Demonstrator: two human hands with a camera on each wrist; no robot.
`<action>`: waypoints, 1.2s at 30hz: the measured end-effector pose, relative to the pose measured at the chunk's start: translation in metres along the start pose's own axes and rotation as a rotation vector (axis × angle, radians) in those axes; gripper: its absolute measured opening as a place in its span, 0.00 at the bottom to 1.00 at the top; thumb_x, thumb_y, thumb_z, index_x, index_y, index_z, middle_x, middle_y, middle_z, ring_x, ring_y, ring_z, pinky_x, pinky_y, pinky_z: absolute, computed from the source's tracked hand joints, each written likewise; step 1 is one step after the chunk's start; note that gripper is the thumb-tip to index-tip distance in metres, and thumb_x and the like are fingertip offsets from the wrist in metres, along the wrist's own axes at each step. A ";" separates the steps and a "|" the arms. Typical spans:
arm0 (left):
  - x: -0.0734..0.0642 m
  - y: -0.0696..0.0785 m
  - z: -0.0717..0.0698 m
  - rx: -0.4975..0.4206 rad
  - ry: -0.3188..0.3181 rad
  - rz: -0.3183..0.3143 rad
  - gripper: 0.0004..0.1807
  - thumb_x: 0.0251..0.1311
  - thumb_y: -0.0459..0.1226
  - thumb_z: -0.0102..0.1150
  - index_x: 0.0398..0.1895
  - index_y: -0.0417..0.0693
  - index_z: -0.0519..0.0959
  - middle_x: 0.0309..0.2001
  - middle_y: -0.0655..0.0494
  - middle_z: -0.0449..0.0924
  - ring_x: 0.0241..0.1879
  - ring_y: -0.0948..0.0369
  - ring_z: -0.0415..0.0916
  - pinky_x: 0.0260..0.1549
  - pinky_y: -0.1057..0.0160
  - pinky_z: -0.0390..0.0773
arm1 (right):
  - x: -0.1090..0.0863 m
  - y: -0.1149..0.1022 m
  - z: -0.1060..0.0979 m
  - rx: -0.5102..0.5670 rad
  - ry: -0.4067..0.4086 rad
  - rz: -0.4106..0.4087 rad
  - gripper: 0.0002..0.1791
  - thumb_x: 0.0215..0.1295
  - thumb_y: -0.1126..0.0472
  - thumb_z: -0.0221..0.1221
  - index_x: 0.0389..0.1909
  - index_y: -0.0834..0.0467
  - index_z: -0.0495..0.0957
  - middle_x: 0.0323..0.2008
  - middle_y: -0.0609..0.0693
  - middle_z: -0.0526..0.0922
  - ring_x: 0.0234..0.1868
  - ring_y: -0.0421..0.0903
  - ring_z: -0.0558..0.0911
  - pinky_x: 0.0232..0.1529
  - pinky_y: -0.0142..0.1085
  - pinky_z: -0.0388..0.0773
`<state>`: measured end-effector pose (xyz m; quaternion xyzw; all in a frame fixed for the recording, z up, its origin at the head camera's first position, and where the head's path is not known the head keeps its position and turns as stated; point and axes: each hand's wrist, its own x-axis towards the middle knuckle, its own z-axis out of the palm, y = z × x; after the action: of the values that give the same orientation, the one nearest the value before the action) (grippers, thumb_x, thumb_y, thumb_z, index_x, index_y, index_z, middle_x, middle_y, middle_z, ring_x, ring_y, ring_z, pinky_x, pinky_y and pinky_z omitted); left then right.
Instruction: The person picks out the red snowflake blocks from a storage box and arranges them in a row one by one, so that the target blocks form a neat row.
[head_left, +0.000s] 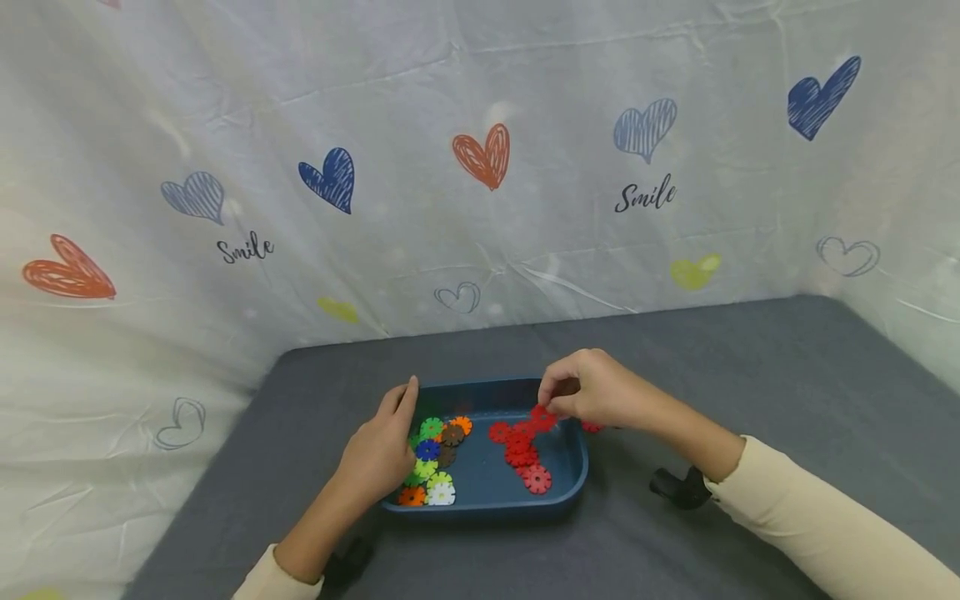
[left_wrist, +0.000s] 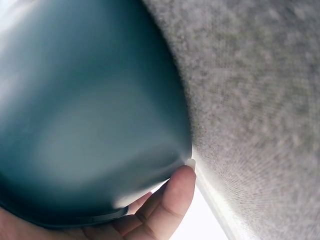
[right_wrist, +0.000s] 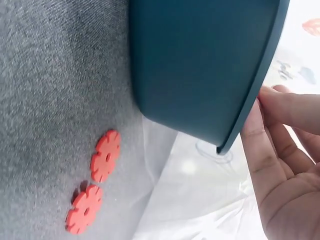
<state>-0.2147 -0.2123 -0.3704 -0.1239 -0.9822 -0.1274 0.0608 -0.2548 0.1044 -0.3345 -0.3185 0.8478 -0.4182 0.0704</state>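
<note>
My left hand (head_left: 378, 454) grips the left end of the dark blue tray (head_left: 487, 506). In the left wrist view, its fingers (left_wrist: 177, 195) lie against the tray's outer wall near a corner. Above the tray's right part, my right hand (head_left: 588, 387) pinches a red notched plastic disc (head_left: 543, 419) between thumb and fingers. The right wrist view shows those fingertips at the tray's rim, which hides the disc. Below it in the tray lies a cluster of red discs (head_left: 520, 446). Discs in other colours, among them a blue disc (head_left: 427, 450) and a white disc (head_left: 441, 494), lie at the left.
Outside the tray's right end, two red discs (right_wrist: 95, 182) lie on the grey cloth-covered table (head_left: 720, 375). A black object (head_left: 678, 487) is by the right wrist. A white curtain (head_left: 555, 242) printed with hearts hangs behind the table.
</note>
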 end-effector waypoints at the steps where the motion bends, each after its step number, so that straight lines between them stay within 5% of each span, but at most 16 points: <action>1: 0.000 0.000 0.000 0.001 0.000 0.000 0.44 0.57 0.21 0.49 0.80 0.40 0.52 0.72 0.39 0.60 0.11 0.63 0.52 0.13 0.65 0.55 | -0.001 0.000 -0.001 0.003 0.003 0.008 0.08 0.61 0.72 0.65 0.30 0.55 0.85 0.29 0.44 0.86 0.31 0.49 0.86 0.34 0.40 0.81; 10: 0.001 0.001 0.000 0.005 0.003 -0.002 0.44 0.57 0.21 0.50 0.80 0.40 0.52 0.71 0.39 0.60 0.11 0.63 0.53 0.13 0.65 0.55 | -0.005 0.007 -0.015 0.037 0.015 0.033 0.06 0.63 0.70 0.64 0.32 0.56 0.85 0.31 0.47 0.86 0.31 0.46 0.86 0.36 0.39 0.82; 27: -0.001 0.000 0.002 0.009 0.015 0.014 0.43 0.57 0.21 0.50 0.79 0.39 0.53 0.71 0.38 0.61 0.11 0.64 0.51 0.13 0.66 0.55 | -0.018 0.019 -0.029 0.147 0.047 0.161 0.04 0.63 0.73 0.62 0.33 0.62 0.84 0.32 0.53 0.86 0.32 0.58 0.86 0.38 0.50 0.83; 36: -0.001 0.000 0.001 0.012 0.025 0.015 0.43 0.57 0.21 0.49 0.79 0.38 0.53 0.71 0.38 0.61 0.11 0.64 0.52 0.13 0.66 0.55 | -0.024 0.026 -0.038 0.147 0.050 0.160 0.02 0.62 0.72 0.63 0.34 0.64 0.83 0.33 0.55 0.86 0.28 0.52 0.84 0.36 0.48 0.83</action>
<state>-0.2141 -0.2124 -0.3714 -0.1293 -0.9812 -0.1226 0.0746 -0.2633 0.1555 -0.3332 -0.2334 0.8388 -0.4803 0.1057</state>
